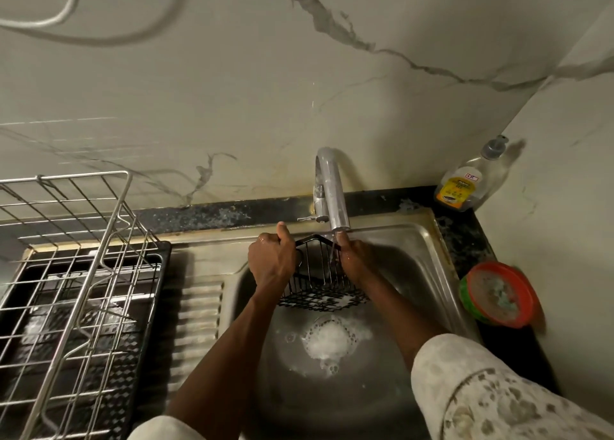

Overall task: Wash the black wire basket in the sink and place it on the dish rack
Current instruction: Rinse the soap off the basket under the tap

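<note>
The black wire basket [324,283] is held above the sink [415,250] bowl, directly under the faucet [332,190] spout, tilted with its open top toward the back wall. The left hand [270,260] grips the basket's left edge, fingers clamped round the wire, thumb raised. The right hand [357,260] grips the right edge, fingers likewise clamped. Foam [329,338] lies over the drain. The dish rack [73,257] stands left of the sink. A soap bottle [465,184] stands on the surface at the rear right corner.

basket [324,283]: black wire grid | dish rack [76,240]: silver wire | wall [232,91]: pale, grey veins | tub [498,295]: orange-red rim, green side | sleeve [498,396]: cream, floral print | desk [206,214]: black, speckled
</note>
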The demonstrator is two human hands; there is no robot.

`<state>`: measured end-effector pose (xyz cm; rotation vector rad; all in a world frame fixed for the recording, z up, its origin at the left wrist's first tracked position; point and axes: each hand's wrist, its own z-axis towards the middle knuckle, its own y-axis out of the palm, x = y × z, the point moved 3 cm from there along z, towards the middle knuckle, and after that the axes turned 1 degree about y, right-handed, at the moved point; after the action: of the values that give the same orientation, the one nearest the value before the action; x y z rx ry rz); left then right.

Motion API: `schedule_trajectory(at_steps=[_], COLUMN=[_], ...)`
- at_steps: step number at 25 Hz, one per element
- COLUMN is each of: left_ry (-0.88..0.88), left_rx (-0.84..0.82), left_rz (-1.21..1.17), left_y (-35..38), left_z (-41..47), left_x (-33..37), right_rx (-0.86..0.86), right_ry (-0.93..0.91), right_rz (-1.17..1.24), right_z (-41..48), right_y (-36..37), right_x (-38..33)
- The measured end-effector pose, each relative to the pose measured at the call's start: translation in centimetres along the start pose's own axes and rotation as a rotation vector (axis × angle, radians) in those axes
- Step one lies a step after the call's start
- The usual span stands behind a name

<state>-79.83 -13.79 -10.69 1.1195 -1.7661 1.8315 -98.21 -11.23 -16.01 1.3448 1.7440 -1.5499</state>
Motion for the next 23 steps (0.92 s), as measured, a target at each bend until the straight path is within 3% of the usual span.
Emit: schedule_trajectory(at_steps=[4, 7, 10, 14, 19, 23], left_ry=[0.024, 0.176, 0.299, 0.099, -0.063, -0.115], left_rx=[-0.13, -0.31, -0.211, -0.13, -0.104, -0.067], left_rz=[-0.047, -0.023, 0.219, 0.083, -0.035, -0.108], left_y=[-0.2, 0.0, 0.7, -0.1, -0.3, 0.6], left_z=[0.4, -0.4, -0.8, -0.1, -0.4, -0.6], left_x=[-1.4, -0.8, -0.7, -1.7, -4.4, -5.3], right_rx=[0.075, 0.119, 0.155, 0.036, 0.001, 0.207], right_ry=[0.03, -0.071, -0.171, -0.49, -0.292, -0.403], right_rz=[-0.226, -0.496, -0.583, -0.571, -0.736, -0.802], right_z=[-0.4, -1.0, -1.7, -2.7, -1.7, -2.7], right_y=[0.7, 1.4, 1.9, 2.3, -1.6, 0.7], right_x=[-0.1, -1.8, -3.1, -2.9, 1.0, -3.2])
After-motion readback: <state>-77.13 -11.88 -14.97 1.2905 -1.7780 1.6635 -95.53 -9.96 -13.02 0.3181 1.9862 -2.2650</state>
